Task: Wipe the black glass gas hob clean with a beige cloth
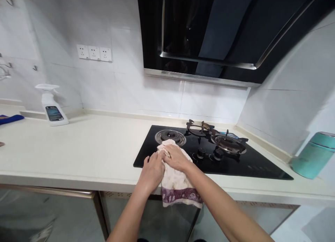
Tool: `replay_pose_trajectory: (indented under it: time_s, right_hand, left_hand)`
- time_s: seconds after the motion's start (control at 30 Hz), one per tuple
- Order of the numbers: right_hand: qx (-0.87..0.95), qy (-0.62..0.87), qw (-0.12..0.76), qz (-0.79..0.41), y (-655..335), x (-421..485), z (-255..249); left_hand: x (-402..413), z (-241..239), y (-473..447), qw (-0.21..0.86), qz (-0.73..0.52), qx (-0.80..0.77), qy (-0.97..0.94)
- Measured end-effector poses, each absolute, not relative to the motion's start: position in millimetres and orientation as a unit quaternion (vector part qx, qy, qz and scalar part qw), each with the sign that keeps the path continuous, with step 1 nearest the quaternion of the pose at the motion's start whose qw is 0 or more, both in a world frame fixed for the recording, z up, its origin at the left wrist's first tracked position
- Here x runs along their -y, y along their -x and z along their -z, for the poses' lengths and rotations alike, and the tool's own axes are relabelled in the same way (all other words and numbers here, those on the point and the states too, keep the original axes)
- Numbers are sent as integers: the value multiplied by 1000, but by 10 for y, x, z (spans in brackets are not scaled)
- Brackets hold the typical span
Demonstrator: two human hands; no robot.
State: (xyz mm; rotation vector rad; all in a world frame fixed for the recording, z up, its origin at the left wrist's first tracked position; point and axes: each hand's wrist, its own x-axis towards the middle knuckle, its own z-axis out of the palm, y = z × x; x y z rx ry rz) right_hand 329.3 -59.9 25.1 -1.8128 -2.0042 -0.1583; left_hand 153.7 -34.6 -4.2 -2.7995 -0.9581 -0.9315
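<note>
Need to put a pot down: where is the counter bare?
The widest bare patch is the counter between the spray bottle and the hob. A narrow strip runs between the hob and the canister. The hob's front left is crowded: left hand and right hand on a cloth, knobs beside.

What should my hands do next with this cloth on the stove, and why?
Probably slide the cloth toward the knobs: the left hand and right hand hold it bunched on the black stove beside the nearest burner, and its purple end hangs off the counter edge.
</note>
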Motion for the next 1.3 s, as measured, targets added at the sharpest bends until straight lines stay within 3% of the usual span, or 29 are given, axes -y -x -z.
replay_pose_trajectory:
  time_s: [0.47,0.77,1.3]
  right_hand:
    - [515,820,240,66,-3544,526,-273]
    - [606,765,213,50,-3501,802,-281]
    - [710,653,264,-6,-3835,1932,-307]
  left_hand:
    - [315,36,-1533,49,266,315,910]
    - [318,8,-1536,45,269,317,908]
    - [308,-7,-1537,31,255,327,910]
